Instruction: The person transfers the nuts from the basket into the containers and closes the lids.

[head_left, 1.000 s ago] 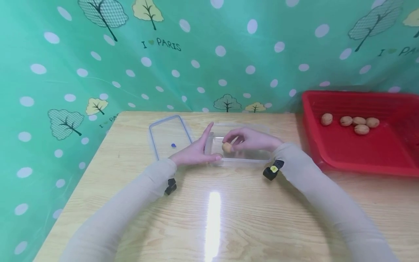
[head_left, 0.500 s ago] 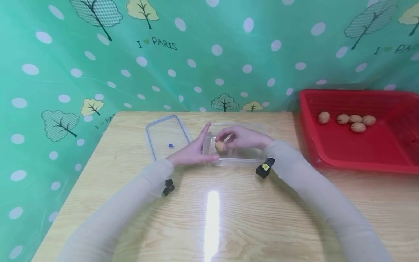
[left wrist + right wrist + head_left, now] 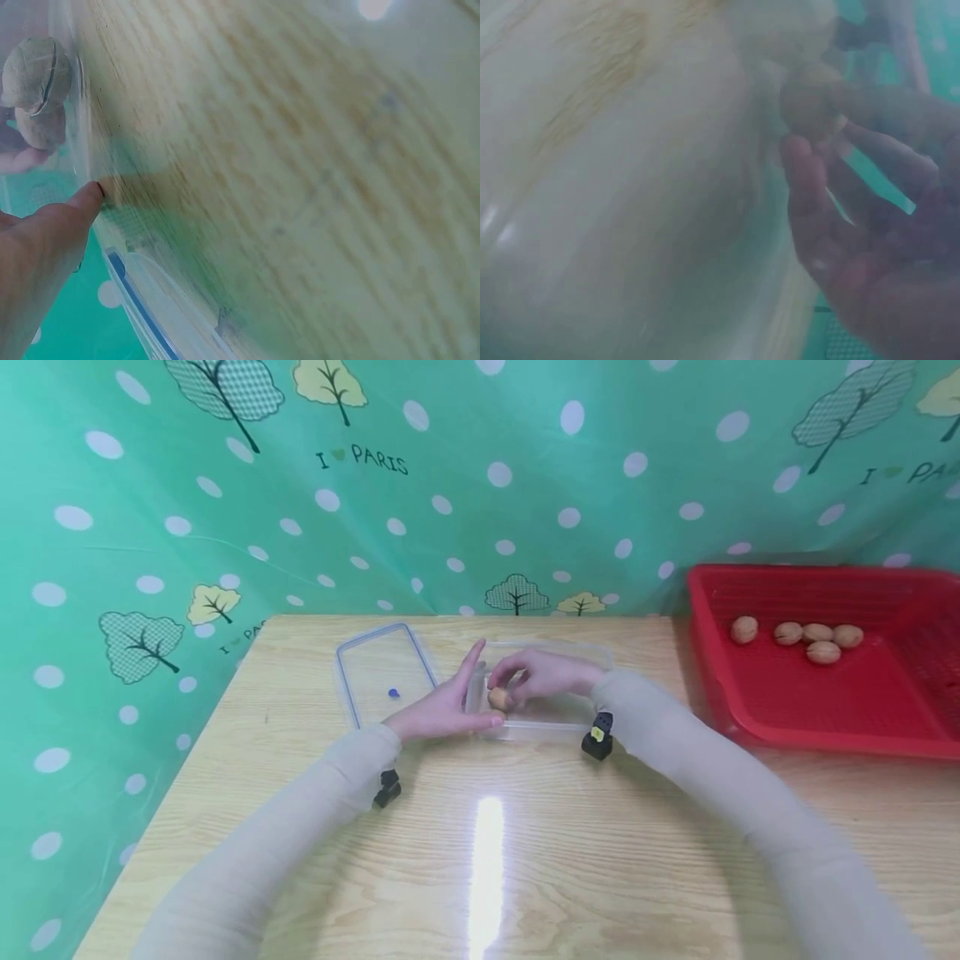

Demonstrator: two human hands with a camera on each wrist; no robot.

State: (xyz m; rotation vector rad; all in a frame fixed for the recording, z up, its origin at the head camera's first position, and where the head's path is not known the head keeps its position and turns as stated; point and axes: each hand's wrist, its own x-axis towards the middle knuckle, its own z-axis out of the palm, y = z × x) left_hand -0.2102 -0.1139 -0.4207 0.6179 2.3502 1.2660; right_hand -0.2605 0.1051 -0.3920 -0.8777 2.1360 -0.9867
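Head view shows the work seemingly part-way: a walnut point(image 3: 498, 698) sits low inside the left end of the clear container point(image 3: 543, 729), and the grip of the right hand point(image 3: 543, 675) is pinched around it, so this piece is not yet released. The left hand point(image 3: 442, 708) lies spread at the container's left end, thumb at the near side and a finger stretched toward the far side; its grip is not clenched, and it seems to be steadying the container. What looks done is the preparation: the lid point(image 3: 386, 660) is off and lies flat on the surface point(image 3: 360, 860), just left of the container, with a small blue spot showing on it. Five more walnuts point(image 3: 823, 652) lie toward the far left of the red basket point(image 3: 892, 702) on the right; if they too are meant for the container, most of what is visible remains to be moved. Left wrist view shows a second rounded shape point(image 3: 43, 127) touching the walnut; whether that is another nut or a reflection cannot be told, so the count inside is uncertain. Refitting the lid, should that be wanted, is also left.
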